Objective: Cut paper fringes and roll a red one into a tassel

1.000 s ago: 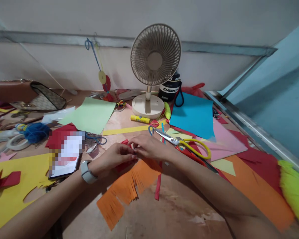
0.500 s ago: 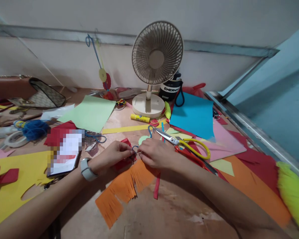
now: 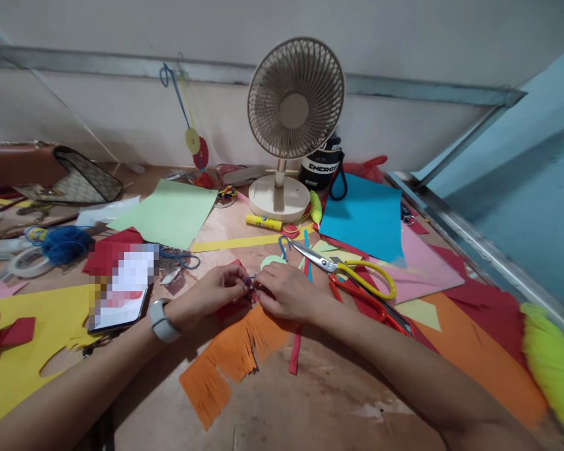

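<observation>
My left hand and my right hand meet at the middle of the table, fingertips pinched together. Between them a short bit of blue yarn shows, gripped by the fingers of both. Folded red paper sits behind and beneath my left fingers, partly hidden. Below the hands lies a fringed orange paper strip, its upper right end under my right hand. A narrow red paper strip pokes out beneath my right wrist. A grey watch is on my left wrist.
Yellow-handled scissors and red-handled scissors lie right of my right hand. A fan stands at the back, a glue stick before it. A phone, blue yarn ball and yellow paper lie left.
My right hand has shifted slightly left, bringing its fingertips against those of my left hand at the yarn. The orange strip and the surrounding things lie as before.
</observation>
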`<state>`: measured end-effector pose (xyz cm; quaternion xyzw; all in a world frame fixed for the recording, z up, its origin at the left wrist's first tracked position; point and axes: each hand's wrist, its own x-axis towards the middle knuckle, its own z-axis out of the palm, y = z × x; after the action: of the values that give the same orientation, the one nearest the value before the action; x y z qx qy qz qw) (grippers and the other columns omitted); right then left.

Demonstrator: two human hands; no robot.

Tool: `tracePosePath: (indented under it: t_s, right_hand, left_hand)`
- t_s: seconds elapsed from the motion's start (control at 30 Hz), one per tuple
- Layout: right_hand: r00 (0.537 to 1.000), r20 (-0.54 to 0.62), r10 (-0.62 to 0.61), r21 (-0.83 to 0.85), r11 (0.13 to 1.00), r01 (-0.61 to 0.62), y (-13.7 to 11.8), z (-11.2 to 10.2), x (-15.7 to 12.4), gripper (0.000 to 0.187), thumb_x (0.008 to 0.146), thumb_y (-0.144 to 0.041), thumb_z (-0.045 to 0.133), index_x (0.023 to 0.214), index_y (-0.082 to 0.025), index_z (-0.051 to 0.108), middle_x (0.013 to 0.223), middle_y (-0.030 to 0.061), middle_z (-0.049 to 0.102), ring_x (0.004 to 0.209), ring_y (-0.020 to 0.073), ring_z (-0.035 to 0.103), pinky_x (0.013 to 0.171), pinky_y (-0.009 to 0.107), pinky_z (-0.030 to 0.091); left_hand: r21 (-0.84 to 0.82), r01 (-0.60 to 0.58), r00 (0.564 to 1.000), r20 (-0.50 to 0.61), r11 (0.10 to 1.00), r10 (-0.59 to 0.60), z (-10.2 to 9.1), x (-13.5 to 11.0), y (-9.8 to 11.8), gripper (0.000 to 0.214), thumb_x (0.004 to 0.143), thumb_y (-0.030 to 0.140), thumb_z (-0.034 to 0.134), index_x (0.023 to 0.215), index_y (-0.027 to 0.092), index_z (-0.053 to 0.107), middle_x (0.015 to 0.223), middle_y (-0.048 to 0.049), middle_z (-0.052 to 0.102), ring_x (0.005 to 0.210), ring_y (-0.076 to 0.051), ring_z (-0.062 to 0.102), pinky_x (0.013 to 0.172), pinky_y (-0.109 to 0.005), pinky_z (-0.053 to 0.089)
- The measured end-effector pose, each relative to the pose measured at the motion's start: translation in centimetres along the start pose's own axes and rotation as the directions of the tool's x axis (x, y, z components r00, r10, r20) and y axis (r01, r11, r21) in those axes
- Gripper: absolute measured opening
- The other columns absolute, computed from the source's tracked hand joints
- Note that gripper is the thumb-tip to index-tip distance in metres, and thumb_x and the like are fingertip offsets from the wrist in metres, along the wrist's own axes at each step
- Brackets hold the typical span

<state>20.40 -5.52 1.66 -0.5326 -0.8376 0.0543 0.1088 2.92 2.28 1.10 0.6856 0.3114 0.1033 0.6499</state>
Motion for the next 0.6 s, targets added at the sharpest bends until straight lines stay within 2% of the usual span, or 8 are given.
tracePosePath:
  t_s: [0.23,0.4,0.6]
  right_hand:
    - [0.999,0.036,0.032,0.108,0.993,-0.035,0.3,-0.2,0.2,0.011,0.083,-0.017,0.05,0.086,-0.016,0.06,0.084,0.0067,0.065,0.08,0.0197,0.054,0.07,0.028,0.037]
    - [0.997,0.055,0.056,0.188,0.98,-0.065,0.3,-0.2,0.4,0.012,0.081,-0.016,0.051,0.086,-0.016,0.061,0.086,0.0064,0.066,0.081,0.0193,0.056,0.069,0.026,0.038]
    - [0.994,0.061,0.091,0.268,0.958,-0.104,0.4,-0.1,0.5,0.015,0.081,-0.015,0.051,0.089,-0.017,0.063,0.088,0.0056,0.067,0.083,0.0181,0.058,0.068,0.024,0.038]
  left_hand:
    - [-0.033,-0.039,0.999,0.034,0.999,0.04,-0.1,0.1,-0.8,0.006,0.075,0.019,0.057,0.08,0.016,0.055,0.068,0.0021,0.058,0.06,-0.01,0.053,0.059,-0.023,0.04]
    - [-0.018,-0.072,0.996,0.044,0.997,0.072,-0.1,0.0,-0.5,0.006,0.072,0.014,0.057,0.077,0.016,0.056,0.069,0.0016,0.058,0.062,-0.01,0.053,0.06,-0.024,0.041]
    - [0.005,-0.018,0.999,0.042,1.0,0.017,0.1,-0.4,0.3,0.003,0.072,0.014,0.054,0.073,0.016,0.056,0.071,0.001,0.059,0.065,-0.011,0.053,0.063,-0.025,0.041]
